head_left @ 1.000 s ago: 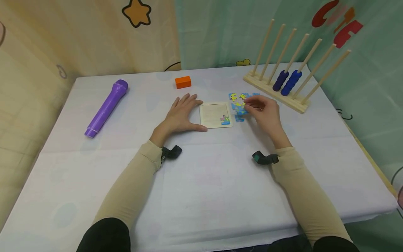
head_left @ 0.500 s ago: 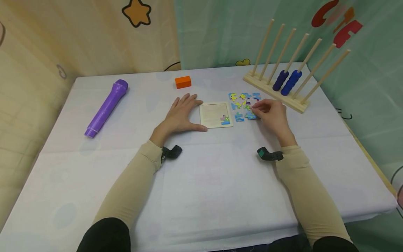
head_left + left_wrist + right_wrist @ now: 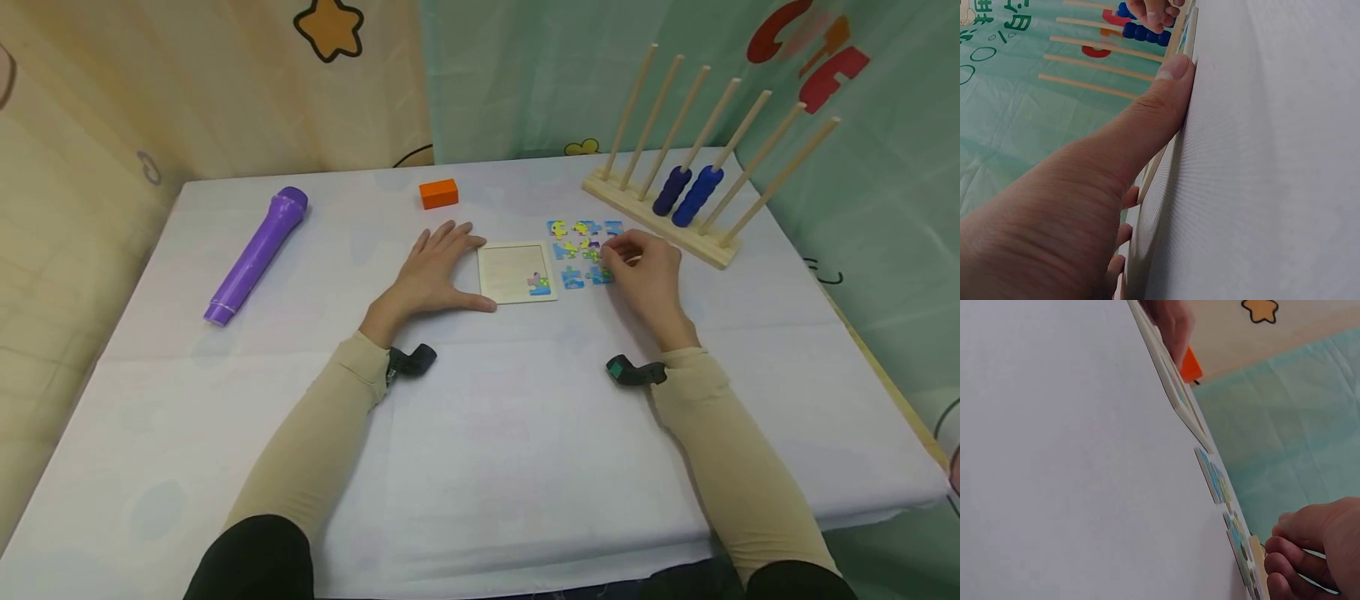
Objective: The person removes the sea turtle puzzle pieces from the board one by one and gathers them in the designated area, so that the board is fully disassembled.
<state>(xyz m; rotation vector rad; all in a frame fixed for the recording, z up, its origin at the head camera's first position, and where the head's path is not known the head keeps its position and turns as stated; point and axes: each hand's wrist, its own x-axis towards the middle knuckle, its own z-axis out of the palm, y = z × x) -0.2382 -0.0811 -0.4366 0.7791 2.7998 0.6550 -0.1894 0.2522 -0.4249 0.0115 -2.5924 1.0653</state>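
A shallow wooden puzzle tray point(image 3: 504, 273) lies in the middle of the table in the head view, with a colourful puzzle piece point(image 3: 539, 285) in its lower right corner. My left hand point(image 3: 431, 275) rests at its left side, fingers spread, the thumb point(image 3: 1169, 78) along the near edge. Several loose jigsaw pieces point(image 3: 573, 278) in blue, yellow and green lie right of the tray. Over the right side of these pieces is my right hand point(image 3: 647, 279), its fingers point(image 3: 1288, 559) bent and the thumb near the index finger. Whether a piece sits between the fingertips is hidden.
A wooden peg rack point(image 3: 660, 218) with dark blue and blue beads stands at the back right. An orange block point(image 3: 438, 193) lies behind the tray. On the left is a purple microphone-shaped tube point(image 3: 255, 257). Curtains border the white-covered table point(image 3: 480, 450).
My right hand has shifted rightward from the middle of the loose pieces to their right side, uncovering several of them, then moved slightly. The left hand and tray have stayed in place.
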